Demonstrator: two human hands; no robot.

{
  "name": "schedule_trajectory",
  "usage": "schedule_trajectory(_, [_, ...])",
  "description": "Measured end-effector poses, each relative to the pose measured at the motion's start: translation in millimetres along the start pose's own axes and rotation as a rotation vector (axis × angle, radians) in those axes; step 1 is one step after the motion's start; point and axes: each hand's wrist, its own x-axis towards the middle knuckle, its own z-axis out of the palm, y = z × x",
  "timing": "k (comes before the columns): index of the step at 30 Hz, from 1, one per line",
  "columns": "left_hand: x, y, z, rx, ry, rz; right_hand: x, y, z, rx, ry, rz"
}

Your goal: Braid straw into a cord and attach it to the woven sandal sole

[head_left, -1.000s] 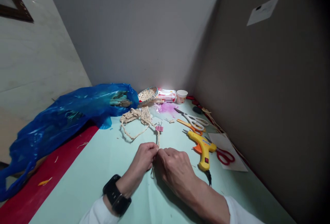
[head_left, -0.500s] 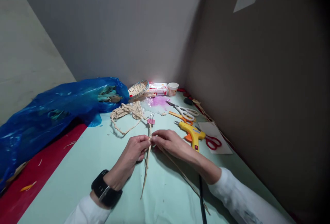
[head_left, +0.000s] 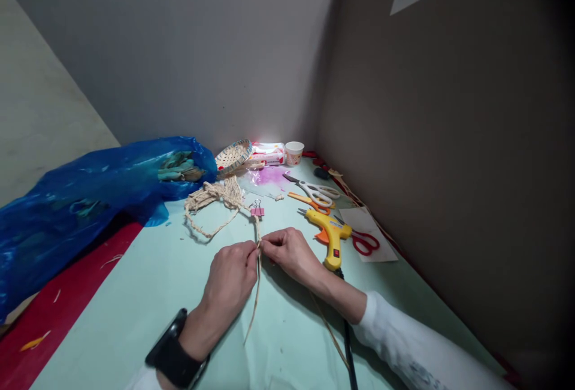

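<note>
My left hand [head_left: 234,267] and my right hand [head_left: 290,253] meet at the middle of the table, fingertips pinched together on a braid of straw-coloured fibre strands [head_left: 257,228]. A pink binder clip [head_left: 257,210] grips the braid just beyond my fingers. Past the clip, the finished braided cord [head_left: 215,195] lies in a loose coil. One loose strand [head_left: 254,312] hangs toward me below my fingers. Another strand [head_left: 330,330] runs out from under my right hand to the lower right. The exact crossing of strands is hidden by my fingertips.
To the right lie a yellow glue gun [head_left: 331,234] with a black cord, red-handled scissors [head_left: 366,243], white-handled scissors [head_left: 317,192] and an orange cutter [head_left: 305,199]. A blue plastic bag [head_left: 103,180] covers the left. At the back are a woven basket [head_left: 233,156] and a paper cup [head_left: 294,153].
The view has shifted slightly, so things appear farther left. My left hand has turned more knuckles-up over the strands. Both hands stay pinched at the braid below the clip.
</note>
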Motion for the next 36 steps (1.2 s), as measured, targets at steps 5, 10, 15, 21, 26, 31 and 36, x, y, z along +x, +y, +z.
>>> schedule_trajectory(5, [-8, 6, 1.5, 0.091, -0.044, 0.017, -2, 0, 0, 0.07, 0.042, 0.003])
schedule_trajectory(10, [-19, 11, 18.2, 0.076, -0.088, 0.038, -2, -2, 1, 0.286, -0.064, 0.055])
schedule_trajectory(15, [-20, 12, 16.8, -0.003, -0.056, 0.032, -2, -2, 1, 0.466, -0.122, 0.131])
schedule_trajectory(21, [4, 1, -3.1, -0.385, 0.029, -0.141, -1, -3, -4, 0.509, -0.129, 0.173])
schedule_trajectory(26, [15, -8, 5.5, -0.692, -0.301, -0.226, 0, -7, -7, 0.43, -0.197, 0.169])
schedule_trajectory(31, [16, -12, 7.3, -0.766, -0.336, -0.261, 1, -7, -14, 0.155, -0.247, 0.11])
schedule_trajectory(36, [15, -9, 8.8, -0.636, -0.166, -0.253, -11, -14, -10, -0.225, -0.114, 0.02])
